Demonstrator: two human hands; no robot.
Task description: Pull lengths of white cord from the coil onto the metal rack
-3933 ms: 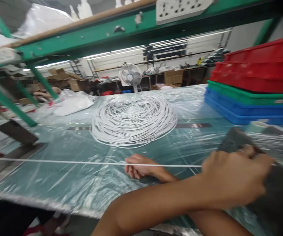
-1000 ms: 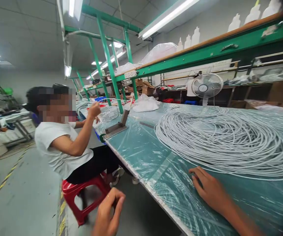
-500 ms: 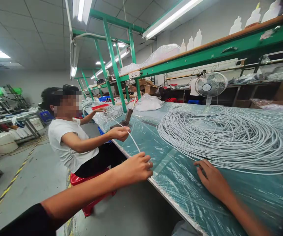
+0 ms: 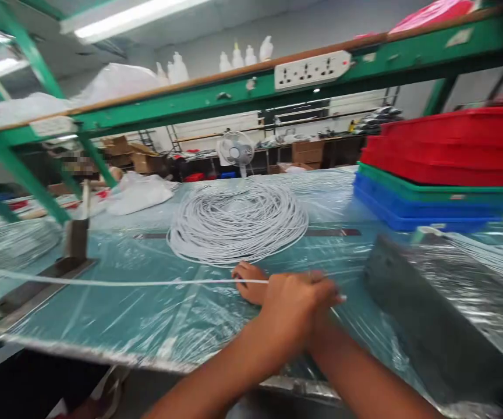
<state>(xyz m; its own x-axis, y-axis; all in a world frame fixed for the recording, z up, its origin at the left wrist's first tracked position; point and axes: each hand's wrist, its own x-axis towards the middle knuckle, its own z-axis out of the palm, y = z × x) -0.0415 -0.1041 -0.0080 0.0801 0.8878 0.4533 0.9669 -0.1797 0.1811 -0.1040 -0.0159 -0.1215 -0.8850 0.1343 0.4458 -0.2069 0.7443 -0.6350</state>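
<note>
A thin white cable [image 4: 146, 283] runs nearly level from the left edge over the table. My left hand [image 4: 297, 299] is closed round it, and a short end shows past the fingers. My forearms cross, the left over the right. Behind the left hand, my right hand [image 4: 250, 282] rests low by the front of a large coil of white cable [image 4: 234, 244]. Its fingers are loosely bent with a gap between thumb and fingers, and nothing shows in them. The cable passes in front of it. Motion blurs the left fingertips.
A grey metal block [image 4: 435, 314] stands at the right. Stacked red, green and blue trays [image 4: 443, 195] are behind it. A metal bracket [image 4: 74, 241] sits at the left. A green shelf beam [image 4: 181, 102] with a power strip [image 4: 312, 71] crosses overhead. A fan [image 4: 236, 151] stands behind the coil.
My view has turned right. My left hand has carried the cable rightward across my right forearm. The co-worker who held the cable at the left is mostly out of view.
</note>
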